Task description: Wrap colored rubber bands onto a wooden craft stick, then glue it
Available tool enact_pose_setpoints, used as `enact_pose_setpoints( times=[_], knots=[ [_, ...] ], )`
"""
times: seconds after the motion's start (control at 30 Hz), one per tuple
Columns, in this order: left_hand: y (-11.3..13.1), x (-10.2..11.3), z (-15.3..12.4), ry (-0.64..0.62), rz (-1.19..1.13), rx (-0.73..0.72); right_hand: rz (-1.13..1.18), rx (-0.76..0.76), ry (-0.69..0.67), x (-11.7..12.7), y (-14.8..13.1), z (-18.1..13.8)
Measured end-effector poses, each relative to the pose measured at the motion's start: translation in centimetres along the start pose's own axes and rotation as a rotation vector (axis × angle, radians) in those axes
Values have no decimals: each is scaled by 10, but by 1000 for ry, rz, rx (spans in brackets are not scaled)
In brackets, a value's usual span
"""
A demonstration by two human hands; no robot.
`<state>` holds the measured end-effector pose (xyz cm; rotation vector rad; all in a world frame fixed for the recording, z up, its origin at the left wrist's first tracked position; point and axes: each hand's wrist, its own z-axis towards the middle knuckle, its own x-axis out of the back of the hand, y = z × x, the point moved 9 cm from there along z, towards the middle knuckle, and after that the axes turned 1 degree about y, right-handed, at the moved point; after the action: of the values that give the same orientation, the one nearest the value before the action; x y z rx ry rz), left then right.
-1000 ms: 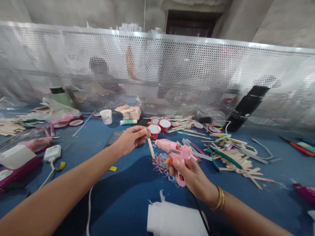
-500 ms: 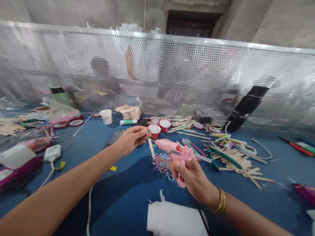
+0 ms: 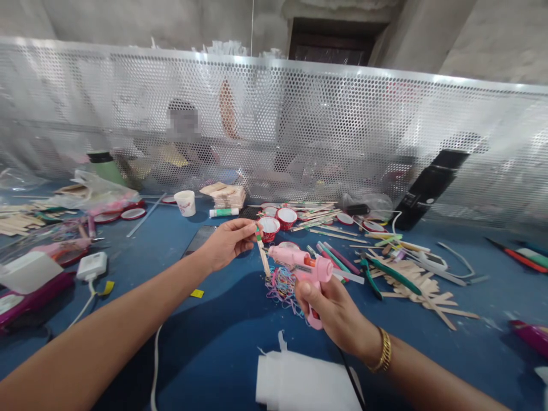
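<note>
Between thumb and fingers, my left hand [image 3: 231, 244] pinches the top of a wooden craft stick [image 3: 263, 258] with green and red bands near its upper end. The stick hangs tilted. Wrapped round the handle of a pink glue gun [image 3: 299, 260] is my right hand [image 3: 327, 305], its wrist wearing a gold bracelet. The gun's nozzle points left and is close to the stick; whether they touch I cannot tell. A clear glue stick [image 3: 350, 276] pokes from the gun's rear. Behind the gun lies a tangle of coloured threads [image 3: 282, 285].
Red-rimmed round pots [image 3: 286, 217] and banded sticks [image 3: 319, 217] lie ahead. Green-handled pliers [image 3: 394, 273] rest on loose craft sticks [image 3: 428, 291] at right. White sheets [image 3: 303, 382] lie in front. A paper cup [image 3: 185, 203] and charger [image 3: 91, 266] are left. A perforated metal screen [image 3: 265, 125] stands behind.
The glue gun in my right hand has shifted slightly left, bringing its nozzle nearer the craft stick. My left hand stays almost still.
</note>
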<state>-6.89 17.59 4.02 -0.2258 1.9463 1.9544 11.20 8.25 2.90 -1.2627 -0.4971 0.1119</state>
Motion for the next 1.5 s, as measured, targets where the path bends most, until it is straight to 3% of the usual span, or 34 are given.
enact_pose_setpoints(
  times=[0.53,0.77,0.9,1.0,1.17,1.33,1.5],
  knots=[
    [6,2,1,-7,-52,-16,74,-53,58,4,-6,-3],
    [3,12,8,0,-96,-10,185,31,-17,4,-15,-3],
    [3,15,10,0,-115,-9,171,89,44,23,-35,-5],
    [1,12,9,-13,-119,3,-17,79,63,42,-55,-10],
    [-1,2,5,-29,-122,24,-579,168,119,71,-85,-33],
    [-5,-8,1,-30,-122,49,-766,135,149,79,-72,-67],
    [-5,-15,-1,-42,-128,52,-1162,140,283,97,-66,-103]
  ],
)
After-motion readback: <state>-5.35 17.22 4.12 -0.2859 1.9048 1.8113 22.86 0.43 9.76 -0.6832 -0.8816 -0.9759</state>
